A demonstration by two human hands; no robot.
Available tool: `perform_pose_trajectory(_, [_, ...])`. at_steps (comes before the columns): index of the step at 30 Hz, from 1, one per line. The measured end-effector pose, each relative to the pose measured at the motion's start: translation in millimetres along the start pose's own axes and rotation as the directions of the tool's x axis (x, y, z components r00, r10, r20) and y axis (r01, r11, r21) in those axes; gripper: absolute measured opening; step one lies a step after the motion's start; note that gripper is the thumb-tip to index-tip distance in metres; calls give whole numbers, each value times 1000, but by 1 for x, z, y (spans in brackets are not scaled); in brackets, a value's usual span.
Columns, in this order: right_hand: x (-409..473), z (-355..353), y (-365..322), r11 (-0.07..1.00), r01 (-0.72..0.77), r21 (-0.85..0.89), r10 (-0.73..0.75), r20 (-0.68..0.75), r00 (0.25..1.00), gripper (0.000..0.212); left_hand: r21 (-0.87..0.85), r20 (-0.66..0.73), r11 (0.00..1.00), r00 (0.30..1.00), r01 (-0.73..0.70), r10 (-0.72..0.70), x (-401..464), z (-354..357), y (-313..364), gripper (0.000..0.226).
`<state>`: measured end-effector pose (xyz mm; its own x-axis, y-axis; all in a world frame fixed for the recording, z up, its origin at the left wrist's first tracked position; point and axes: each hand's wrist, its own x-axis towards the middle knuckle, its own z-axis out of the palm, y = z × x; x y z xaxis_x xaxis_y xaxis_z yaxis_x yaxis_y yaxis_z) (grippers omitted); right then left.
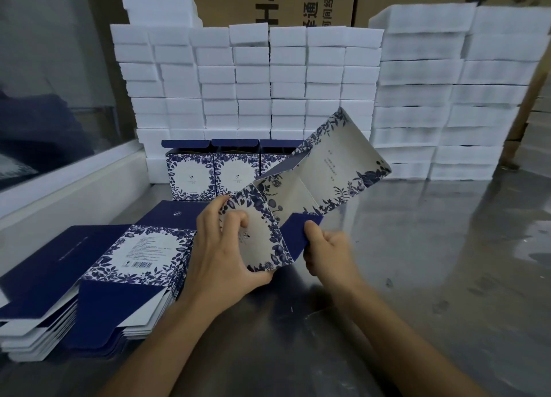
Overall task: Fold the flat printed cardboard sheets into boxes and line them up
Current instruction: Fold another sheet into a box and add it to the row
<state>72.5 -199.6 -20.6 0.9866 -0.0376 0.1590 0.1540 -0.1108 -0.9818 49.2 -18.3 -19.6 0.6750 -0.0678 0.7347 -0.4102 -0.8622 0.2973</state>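
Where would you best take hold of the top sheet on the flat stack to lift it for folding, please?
Probably by the top sheet's dark blue flap on the near edge, coming from the near side: it juts past the printed panel, so fingers can slip under. The left hand is nearest but currently grips the half-folded box.

A half-opened blue-and-white floral sheet slants above the table, panels bent. Flat sheets lie stacked at the left. Three folded boxes stand side by side behind them, top flaps up.
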Motion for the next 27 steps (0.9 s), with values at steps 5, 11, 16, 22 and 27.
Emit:
perform_pose_trajectory(5, [0,-4,-3,997,-64,44,64,4,998,58,71,-10,997,1000,-28,29,0,4,3,85])
perform_pose_trajectory(11, [-8,4,-9,996,-75,39,68,150,986,60,74,-27,997,1000,9,-7,1,4,1,79])
perform_pose_trajectory(16, [-8,1,-7,989,-142,46,127,244,961,63,109,-25,994,1000,-14,16,1,2,2,78])
perform_pose_trajectory(22, [-6,3,-7,986,-107,129,94,102,990,54,-21,-61,1000,998,18,-19,0,2,2,99])
perform_pose_trajectory(27, [-4,6,-4,941,-136,309,114,89,989,46,-194,-113,979,989,67,-91,-1,4,10,105])
